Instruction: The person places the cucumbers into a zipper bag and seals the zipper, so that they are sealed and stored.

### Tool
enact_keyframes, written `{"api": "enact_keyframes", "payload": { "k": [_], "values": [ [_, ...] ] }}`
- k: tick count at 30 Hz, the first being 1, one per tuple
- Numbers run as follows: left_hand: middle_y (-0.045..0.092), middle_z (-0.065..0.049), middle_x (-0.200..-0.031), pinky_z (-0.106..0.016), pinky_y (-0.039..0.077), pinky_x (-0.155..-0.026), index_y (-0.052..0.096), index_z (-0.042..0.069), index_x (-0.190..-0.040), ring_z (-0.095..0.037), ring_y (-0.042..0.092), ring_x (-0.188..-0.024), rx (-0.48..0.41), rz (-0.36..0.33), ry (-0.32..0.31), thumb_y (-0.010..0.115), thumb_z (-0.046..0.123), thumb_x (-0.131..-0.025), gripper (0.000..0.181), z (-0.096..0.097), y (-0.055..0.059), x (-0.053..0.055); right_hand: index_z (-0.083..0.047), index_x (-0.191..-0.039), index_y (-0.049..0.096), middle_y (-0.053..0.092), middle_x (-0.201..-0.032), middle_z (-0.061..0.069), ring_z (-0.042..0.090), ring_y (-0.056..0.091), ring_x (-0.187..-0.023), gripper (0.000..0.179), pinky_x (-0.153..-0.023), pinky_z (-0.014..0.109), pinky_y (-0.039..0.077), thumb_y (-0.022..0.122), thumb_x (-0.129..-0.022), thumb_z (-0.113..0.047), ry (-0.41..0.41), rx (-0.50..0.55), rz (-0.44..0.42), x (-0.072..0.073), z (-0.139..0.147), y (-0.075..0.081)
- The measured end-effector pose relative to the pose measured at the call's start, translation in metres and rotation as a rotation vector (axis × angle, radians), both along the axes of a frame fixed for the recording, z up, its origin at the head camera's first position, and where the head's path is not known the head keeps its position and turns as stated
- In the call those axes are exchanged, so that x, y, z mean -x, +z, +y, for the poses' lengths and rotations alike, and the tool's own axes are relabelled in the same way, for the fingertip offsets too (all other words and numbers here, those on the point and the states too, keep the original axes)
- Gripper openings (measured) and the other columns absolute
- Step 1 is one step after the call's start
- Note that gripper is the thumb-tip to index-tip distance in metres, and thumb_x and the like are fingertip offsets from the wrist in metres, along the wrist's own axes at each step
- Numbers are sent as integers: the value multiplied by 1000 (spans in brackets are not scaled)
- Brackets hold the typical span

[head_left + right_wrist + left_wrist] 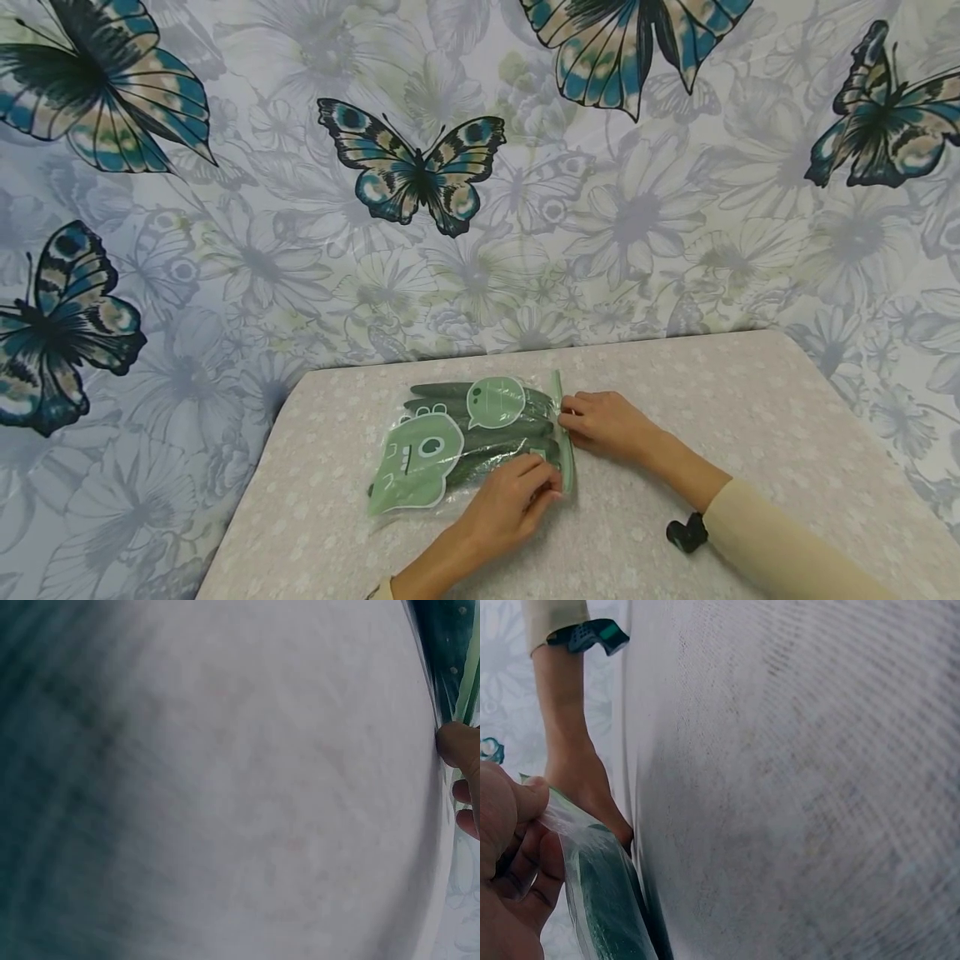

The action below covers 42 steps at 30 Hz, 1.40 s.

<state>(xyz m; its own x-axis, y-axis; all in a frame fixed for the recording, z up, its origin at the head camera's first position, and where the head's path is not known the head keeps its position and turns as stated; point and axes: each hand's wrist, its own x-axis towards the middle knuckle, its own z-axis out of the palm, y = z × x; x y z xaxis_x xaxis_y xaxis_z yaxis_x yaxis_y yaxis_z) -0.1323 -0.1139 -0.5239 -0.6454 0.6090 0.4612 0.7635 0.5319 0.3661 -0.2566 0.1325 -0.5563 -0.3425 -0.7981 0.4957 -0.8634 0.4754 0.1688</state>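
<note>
A clear plastic zip bag [420,467] with a light green cartoon dinosaur print lies flat on the cloth-covered table. Long dark green pieces [495,437] fill it side by side. Along its right end runs a pale green closure strip [566,462]. My left hand [513,504] pinches the bag near the lower part of this strip; in the left wrist view its thumb and fingers [534,796] grip the raised clear edge. Higher up the strip, my right hand [603,423] holds the bag's end between thumb and bent fingers, and the right wrist view shows the thumb [454,744] against it.
The table [735,392] has a pale floral cloth and backs onto a wall hanging [637,225] printed with butterflies and flowers. A black strapped device [686,533] sits at the right wrist, by the sleeve cuff.
</note>
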Motion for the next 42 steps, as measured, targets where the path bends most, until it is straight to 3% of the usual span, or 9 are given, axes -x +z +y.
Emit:
{"api": "enact_keyframes", "payload": {
  "k": [8, 13, 18, 25, 34, 42],
  "values": [
    [63, 8, -95, -9, 49, -77, 68, 19, -99, -2, 59, -84, -20, 48, -2, 79, 13, -98, 13, 0, -1, 3, -22, -93, 66, 61, -93, -7, 7, 54, -72, 22, -56, 22, 46, 86, -87, -16, 3, -4, 0, 3, 0, 0],
    [62, 8, -92, -7, 47, -76, 66, 18, -98, -1, 59, -81, -25, 90, -4, 82, 13, -95, 17, 0, -1, 4, -21, -88, 63, 58, -87, -7, 6, 51, -69, 25, -55, 20, 42, 85, -83, -11, 47, 36, -20, 1, 3, -1],
    [60, 9, -96, -9, 48, -77, 65, 19, -100, -1, 58, -85, -16, 42, 23, 81, 15, -96, 17, -2, -2, 4, -21, -87, 61, 58, -88, -9, 6, 52, -69, 27, -55, 20, 43, 87, -82, -15, 108, 30, 15, -5, 5, 1],
    [59, 10, -98, -12, 49, -79, 64, 20, -101, -1, 57, -87, -4, 29, 43, 79, 16, -98, 16, -4, -1, 4, -22, -91, 65, 63, -94, -10, 4, 57, -70, 27, -59, 22, 51, 91, -83, -24, 182, 15, 79, -14, 8, 3],
    [60, 9, -97, -5, 44, -79, 63, 19, -103, 0, 55, -86, 53, -25, -84, 77, 16, -99, 15, -6, 2, 1, -18, -96, 66, 65, -97, -6, 8, 61, -72, 28, -53, 23, 49, 90, -82, -16, 108, 55, 67, -7, 6, 7],
    [59, 10, -96, -6, 44, -79, 62, 20, -102, 1, 54, -85, 57, -37, -89, 76, 16, -101, 14, -8, 3, -2, -18, -97, 64, 64, -98, -5, 9, 61, -71, 26, -51, 26, 49, 86, -83, -12, 58, 64, 37, 7, 6, 2]
  ]
}}
